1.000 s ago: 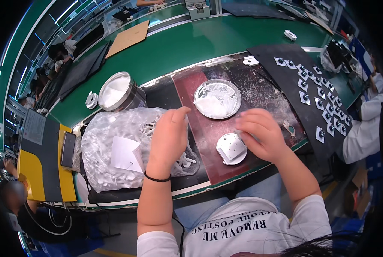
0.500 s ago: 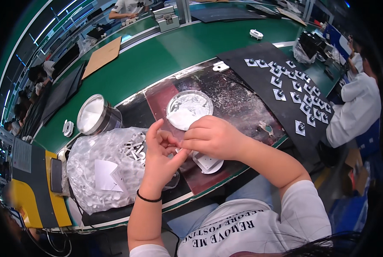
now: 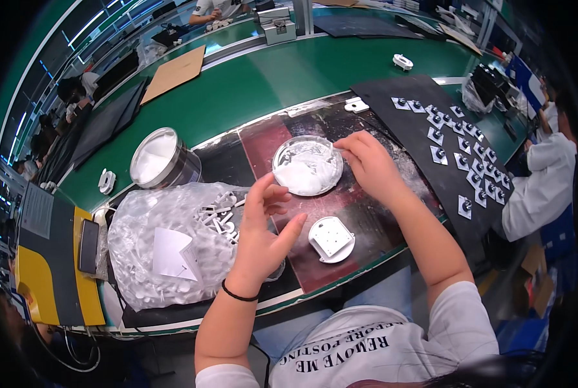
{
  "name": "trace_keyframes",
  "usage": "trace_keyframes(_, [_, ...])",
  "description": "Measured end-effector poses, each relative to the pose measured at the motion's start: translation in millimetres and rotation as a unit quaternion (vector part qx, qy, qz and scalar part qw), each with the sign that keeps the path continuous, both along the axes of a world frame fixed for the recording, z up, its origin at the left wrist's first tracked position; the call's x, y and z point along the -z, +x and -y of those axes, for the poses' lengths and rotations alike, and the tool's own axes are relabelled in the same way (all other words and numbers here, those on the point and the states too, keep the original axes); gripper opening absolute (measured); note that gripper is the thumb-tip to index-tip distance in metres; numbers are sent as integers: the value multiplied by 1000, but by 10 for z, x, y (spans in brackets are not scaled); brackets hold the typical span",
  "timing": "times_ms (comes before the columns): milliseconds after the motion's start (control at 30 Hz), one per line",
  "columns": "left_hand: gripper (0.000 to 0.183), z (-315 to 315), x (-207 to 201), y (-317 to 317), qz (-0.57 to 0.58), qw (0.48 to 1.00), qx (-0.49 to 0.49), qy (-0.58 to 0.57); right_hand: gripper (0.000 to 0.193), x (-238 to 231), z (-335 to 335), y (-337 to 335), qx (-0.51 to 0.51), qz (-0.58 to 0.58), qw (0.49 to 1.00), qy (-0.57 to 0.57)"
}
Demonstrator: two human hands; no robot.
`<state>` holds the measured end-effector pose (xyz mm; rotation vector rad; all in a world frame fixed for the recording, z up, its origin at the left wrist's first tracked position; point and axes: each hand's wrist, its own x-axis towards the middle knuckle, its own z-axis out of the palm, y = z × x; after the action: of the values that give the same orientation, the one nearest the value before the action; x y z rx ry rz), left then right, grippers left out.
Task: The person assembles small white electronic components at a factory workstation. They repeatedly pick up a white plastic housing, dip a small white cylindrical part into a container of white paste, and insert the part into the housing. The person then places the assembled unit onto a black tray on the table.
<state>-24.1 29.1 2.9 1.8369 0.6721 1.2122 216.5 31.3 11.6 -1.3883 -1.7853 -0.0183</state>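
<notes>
My left hand (image 3: 263,233) is raised over the near side of the table, thumb and fingers apart, with nothing visible between them. My right hand (image 3: 373,161) has its fingers bent together at the right rim of a round shallow dish (image 3: 333,182); whether they pinch the rim or something small is hidden. White paste-like material (image 3: 305,174) lies smeared in the dish. Below the dish, a white rounded plastic housing (image 3: 331,239) rests on the dark red surface. Left of my left hand, a clear plastic bag (image 3: 140,252) spills small white plastic parts (image 3: 223,220).
A clear tub of white material (image 3: 166,161) stands behind the bag. At right, a black mat (image 3: 405,129) carries several small square pieces with dark centres. White plastic parts (image 3: 402,62) sit on the green surface. A co-worker in a white sleeve (image 3: 541,174) is at far right.
My hands, together in front of the dish before, have come apart. The right one moved to the dish's right rim; the left one opened. The white housing is now uncovered. The view shifted slightly.
</notes>
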Motion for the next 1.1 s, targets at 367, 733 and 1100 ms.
trace_keyframes(367, [58, 13, -118, -18, -98, 992, -27, 81, 16, 199, -126, -13, 43, 223, 974, -12])
trace_keyframes(733, [57, 41, -162, -6, -108, 988, -27, 109, 15, 211, -113, -14, 43, 246, 968, -35])
trace_keyframes(1100, [58, 43, -157, -9, -105, 987, -21, 123, 13, 207, -88, -13, 42, 249, 967, -37])
